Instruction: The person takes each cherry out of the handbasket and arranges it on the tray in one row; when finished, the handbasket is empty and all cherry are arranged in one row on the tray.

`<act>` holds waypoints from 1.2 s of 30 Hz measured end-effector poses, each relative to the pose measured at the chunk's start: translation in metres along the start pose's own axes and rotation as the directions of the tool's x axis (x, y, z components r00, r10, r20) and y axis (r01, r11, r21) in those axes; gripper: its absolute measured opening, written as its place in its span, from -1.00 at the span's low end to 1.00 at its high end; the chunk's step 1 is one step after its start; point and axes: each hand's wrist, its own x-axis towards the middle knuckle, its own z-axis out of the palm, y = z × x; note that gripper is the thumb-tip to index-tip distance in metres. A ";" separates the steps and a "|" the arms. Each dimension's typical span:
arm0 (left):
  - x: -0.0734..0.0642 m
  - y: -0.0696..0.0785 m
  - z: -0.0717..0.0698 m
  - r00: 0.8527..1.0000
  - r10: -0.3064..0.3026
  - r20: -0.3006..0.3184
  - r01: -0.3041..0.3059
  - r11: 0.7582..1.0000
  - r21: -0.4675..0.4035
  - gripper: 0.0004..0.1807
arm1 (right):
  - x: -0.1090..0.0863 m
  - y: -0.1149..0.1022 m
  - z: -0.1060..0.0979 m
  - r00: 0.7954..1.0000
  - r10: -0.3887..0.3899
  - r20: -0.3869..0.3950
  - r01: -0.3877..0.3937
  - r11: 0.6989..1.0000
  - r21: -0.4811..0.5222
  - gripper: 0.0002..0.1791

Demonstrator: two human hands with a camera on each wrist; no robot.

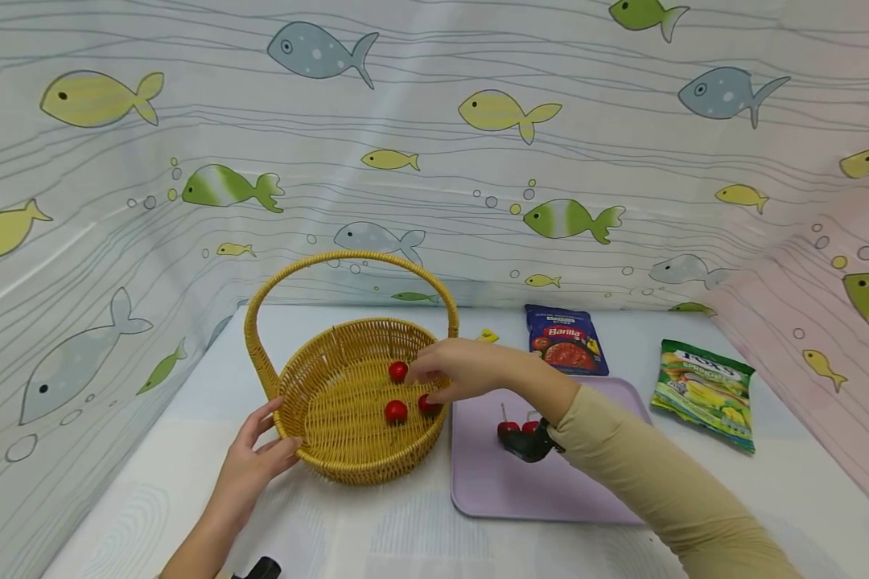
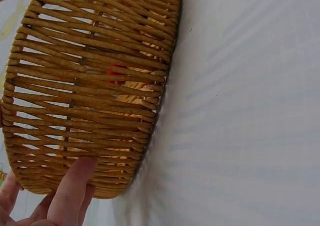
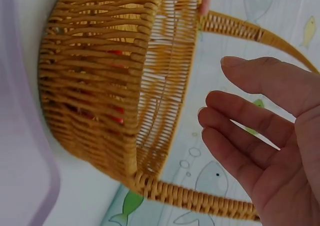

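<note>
The round woven basket (image 1: 362, 465) has a tall arched handle. My left hand (image 1: 249, 466) holds its left side, fingers at the rim by the handle's base and the thumb lower toward the front; in the left wrist view the thumb (image 2: 75, 186) lies against the outer weave. Red cherries lie on the basket floor, one cherry (image 1: 396, 412) near the middle and another cherry (image 1: 398, 371) farther back. Over the right rim reaches my right hand (image 1: 459, 370), overlapping a third cherry (image 1: 427, 404). In the right wrist view its fingers are loosely bent, apart, with nothing between them.
Right of the basket lies a lilac tray (image 1: 478, 490) with stemmed cherries (image 1: 508, 428) on it, partly behind my right wrist. A blue Barilla pouch (image 1: 568, 342) lies behind the tray. A green Fox's packet (image 1: 702, 394) lies at the far right. Fish-printed cloth walls surround the table.
</note>
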 end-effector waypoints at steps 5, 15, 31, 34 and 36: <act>0.001 0.000 -0.001 1.000 -0.006 0.003 0.006 1.000 0.001 -0.24 | 0.024 0.003 -0.002 0.999 -0.006 0.032 0.005 1.000 0.025 -0.68; 0.003 -0.001 -0.001 1.000 0.020 -0.007 -0.020 1.000 -0.006 -0.25 | 0.072 0.020 -0.003 0.991 0.101 0.086 -0.105 0.993 0.050 -0.64; 0.001 -0.005 -0.001 0.999 0.036 0.005 -0.036 0.999 -0.026 -0.25 | 0.119 0.052 0.022 0.935 0.317 0.158 -0.330 0.941 0.067 -0.58; 0.000 -0.005 -0.001 0.999 0.042 -0.003 -0.042 0.999 -0.022 -0.24 | 0.117 0.054 0.026 0.907 0.380 0.182 -0.395 0.917 0.052 -0.53; -0.001 -0.004 -0.002 0.999 0.039 -0.004 -0.040 0.999 -0.025 -0.24 | 0.116 0.055 0.027 0.887 0.418 0.196 -0.433 0.901 0.039 -0.48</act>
